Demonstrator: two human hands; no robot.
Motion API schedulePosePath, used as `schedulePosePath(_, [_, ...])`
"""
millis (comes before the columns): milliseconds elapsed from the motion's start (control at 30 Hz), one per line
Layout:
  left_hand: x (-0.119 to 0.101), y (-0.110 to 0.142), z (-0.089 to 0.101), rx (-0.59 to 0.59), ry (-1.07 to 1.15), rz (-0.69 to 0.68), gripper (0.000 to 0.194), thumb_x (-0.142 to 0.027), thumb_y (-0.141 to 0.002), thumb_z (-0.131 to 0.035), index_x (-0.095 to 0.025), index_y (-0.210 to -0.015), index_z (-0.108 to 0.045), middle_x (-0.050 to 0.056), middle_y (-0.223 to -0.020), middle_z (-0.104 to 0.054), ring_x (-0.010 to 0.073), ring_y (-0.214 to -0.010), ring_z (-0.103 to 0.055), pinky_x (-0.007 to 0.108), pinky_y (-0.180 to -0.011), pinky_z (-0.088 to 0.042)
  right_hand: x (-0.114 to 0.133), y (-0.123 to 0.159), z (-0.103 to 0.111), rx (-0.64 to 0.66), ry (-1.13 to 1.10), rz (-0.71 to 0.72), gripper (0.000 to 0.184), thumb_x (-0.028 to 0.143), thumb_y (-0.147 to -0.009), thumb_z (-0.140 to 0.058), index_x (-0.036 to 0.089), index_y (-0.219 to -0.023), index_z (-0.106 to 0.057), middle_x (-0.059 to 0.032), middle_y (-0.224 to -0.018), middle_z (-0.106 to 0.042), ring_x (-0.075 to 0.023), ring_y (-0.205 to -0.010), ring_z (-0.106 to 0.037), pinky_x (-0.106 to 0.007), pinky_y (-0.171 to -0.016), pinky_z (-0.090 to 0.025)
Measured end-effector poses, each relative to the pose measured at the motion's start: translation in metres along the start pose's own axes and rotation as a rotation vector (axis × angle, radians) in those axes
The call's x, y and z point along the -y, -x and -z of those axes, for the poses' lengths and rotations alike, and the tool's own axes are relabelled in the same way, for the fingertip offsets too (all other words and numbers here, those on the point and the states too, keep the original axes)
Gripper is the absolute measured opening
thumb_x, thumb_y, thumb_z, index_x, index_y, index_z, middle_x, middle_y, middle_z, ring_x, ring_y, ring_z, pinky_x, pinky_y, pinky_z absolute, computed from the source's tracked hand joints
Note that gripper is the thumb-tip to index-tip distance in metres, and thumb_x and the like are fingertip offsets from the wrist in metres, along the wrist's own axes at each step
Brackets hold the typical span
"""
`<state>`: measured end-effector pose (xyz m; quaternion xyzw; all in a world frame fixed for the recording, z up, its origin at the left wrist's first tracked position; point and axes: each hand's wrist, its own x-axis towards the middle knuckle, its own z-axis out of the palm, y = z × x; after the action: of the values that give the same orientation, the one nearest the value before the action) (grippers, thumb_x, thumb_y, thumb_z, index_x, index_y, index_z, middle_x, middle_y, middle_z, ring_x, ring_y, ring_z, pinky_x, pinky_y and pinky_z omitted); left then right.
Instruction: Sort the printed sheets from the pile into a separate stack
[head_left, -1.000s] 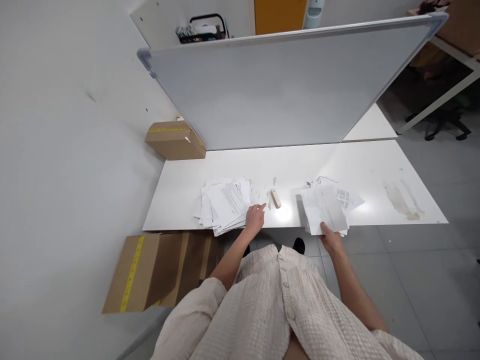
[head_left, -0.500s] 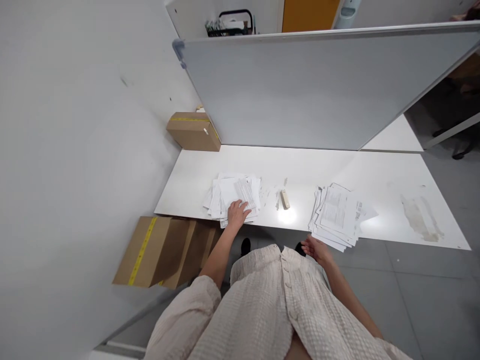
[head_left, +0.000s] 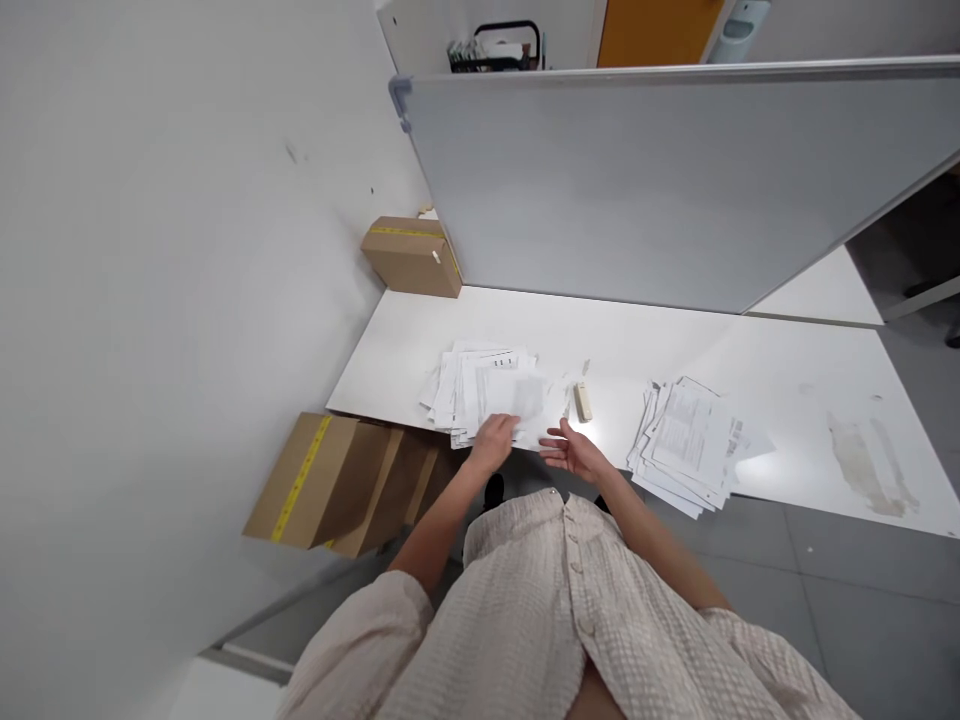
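Observation:
My left hand [head_left: 495, 443] pinches the near edge of a printed sheet of paper [head_left: 517, 392], which is slid out to the right over the left stack. Under it lies an untidy stack of papers [head_left: 452, 388] near the table's front edge. My right hand [head_left: 574, 452] is just right of that sheet, fingers spread and holding nothing. Beyond the right hand rests a small beige oblong object [head_left: 583, 402], perhaps a stapler. Farther right, a second fanned stack of printed papers [head_left: 688, 430] overhangs the front edge.
A whiteboard panel [head_left: 637, 190] stands along the back of the white table [head_left: 795, 400]. One taped cardboard box [head_left: 416, 262] sits at the back left corner. Open cardboard boxes [head_left: 300, 485] are below the left end, beside the wall [head_left: 187, 250].
My left hand has drawn the sheet rightward and towards me. My right hand has moved left from beside the right stack, its fingers opening. The camera view has shifted slightly.

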<state>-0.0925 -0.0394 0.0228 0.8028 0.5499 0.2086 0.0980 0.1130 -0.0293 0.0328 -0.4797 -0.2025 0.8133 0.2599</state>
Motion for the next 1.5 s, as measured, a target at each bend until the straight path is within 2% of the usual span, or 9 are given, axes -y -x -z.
schedulePosePath(67, [-0.022, 0.009, 0.002, 0.092, 0.065, -0.114, 0.032, -0.014, -0.084, -0.033, -0.017, -0.109, -0.052, 0.008, -0.096, -0.057, 0.0183, -0.093, -0.049, 0.033, -0.083, -0.041, 0.004, -0.006, -0.008, 0.003, -0.027, 0.014, 0.038, 0.049, -0.073, -0.053, 0.015, -0.090, -0.054, -0.0087, -0.078, -0.065, -0.0183, -0.072, -0.063, -0.029, -0.061, -0.052])
schedulePosePath(167, [-0.033, 0.014, -0.002, 0.166, 0.195, -0.187, 0.029, -0.023, -0.085, -0.036, -0.019, -0.110, -0.052, 0.007, -0.097, -0.058, 0.0175, -0.093, -0.050, 0.033, -0.083, -0.041, 0.004, -0.014, -0.009, -0.191, -0.013, 0.141, 0.023, 0.035, -0.072, -0.057, 0.016, -0.084, -0.054, -0.0063, -0.072, -0.066, -0.0184, -0.068, -0.063, -0.026, -0.058, -0.051])
schedulePosePath(367, [0.012, -0.004, -0.009, 0.067, -0.009, 0.221, 0.033, -0.034, -0.077, -0.052, -0.020, -0.108, -0.053, 0.010, -0.110, -0.052, 0.0251, -0.107, -0.042, 0.042, -0.089, -0.034, 0.002, -0.008, 0.024, -0.513, 0.049, 0.288, 0.023, 0.033, -0.070, -0.054, 0.016, -0.084, -0.056, -0.0059, -0.072, -0.066, -0.0192, -0.068, -0.063, -0.026, -0.055, -0.050])
schedulePosePath(600, [0.037, -0.007, -0.011, 0.204, -0.126, 0.118, 0.038, -0.030, -0.072, -0.060, -0.022, -0.108, -0.051, 0.010, -0.112, -0.047, 0.0262, -0.109, -0.038, 0.040, -0.088, -0.033, -0.005, 0.003, 0.042, -0.532, 0.050, 0.277, 0.028, 0.037, -0.069, -0.056, 0.017, -0.089, -0.057, -0.0067, -0.084, -0.066, -0.0192, -0.074, -0.063, -0.025, -0.058, -0.051])
schedulePosePath(800, [0.041, -0.007, -0.010, 0.185, -0.037, 0.074, 0.018, -0.021, -0.082, -0.042, -0.019, -0.089, -0.058, 0.008, -0.094, -0.056, 0.0199, -0.096, -0.047, 0.036, -0.087, -0.035, -0.001, 0.008, 0.037, -0.501, 0.073, 0.234, 0.028, 0.038, -0.070, -0.056, 0.018, -0.089, -0.058, -0.0088, -0.093, -0.065, -0.0203, -0.077, -0.062, -0.026, -0.058, -0.052])
schedulePosePath(1067, [0.040, -0.016, -0.001, 0.063, 0.328, 0.606, 0.018, -0.031, -0.073, -0.050, -0.018, -0.068, -0.061, 0.002, -0.067, -0.061, 0.0158, -0.066, -0.054, 0.026, -0.064, -0.041, -0.003, 0.003, 0.037, -0.445, 0.086, 0.249, 0.029, 0.038, -0.072, -0.055, 0.019, -0.093, -0.059, -0.0083, -0.097, -0.064, -0.0210, -0.079, -0.062, -0.027, -0.058, -0.053])
schedulePosePath(1200, [0.041, -0.020, 0.007, 0.000, 0.470, 0.717, 0.028, -0.041, -0.068, -0.052, -0.016, -0.058, -0.059, -0.001, -0.055, -0.055, 0.0126, -0.056, -0.050, 0.023, -0.055, -0.037, -0.001, 0.002, 0.036, -0.437, 0.093, 0.238, 0.031, 0.038, -0.071, -0.055, 0.018, -0.095, -0.059, -0.0089, -0.095, -0.065, -0.0214, -0.077, -0.063, -0.027, -0.056, -0.052])
schedulePosePath(1367, [0.031, -0.019, 0.023, -0.090, 0.575, 0.683, 0.024, -0.038, -0.070, -0.052, -0.016, -0.067, -0.060, -0.001, -0.062, -0.058, 0.0122, -0.060, -0.051, 0.022, -0.057, -0.038, 0.008, 0.003, 0.031, -0.381, 0.120, 0.256, 0.033, 0.037, -0.072, -0.054, 0.018, -0.098, -0.058, -0.0094, -0.091, -0.065, -0.0216, -0.073, -0.063, -0.028, -0.054, -0.051])
schedulePosePath(1500, [-0.004, -0.018, 0.034, -0.106, 0.595, 0.522, 0.023, -0.037, -0.074, -0.049, -0.016, -0.075, -0.061, 0.002, -0.076, -0.062, 0.0146, -0.074, -0.056, 0.025, -0.069, -0.043, 0.016, -0.004, 0.019, -0.306, 0.128, 0.224, 0.033, 0.036, -0.073, -0.054, 0.019, -0.101, -0.056, -0.0083, -0.089, -0.066, -0.0204, -0.071, -0.063, -0.027, -0.053, -0.050])
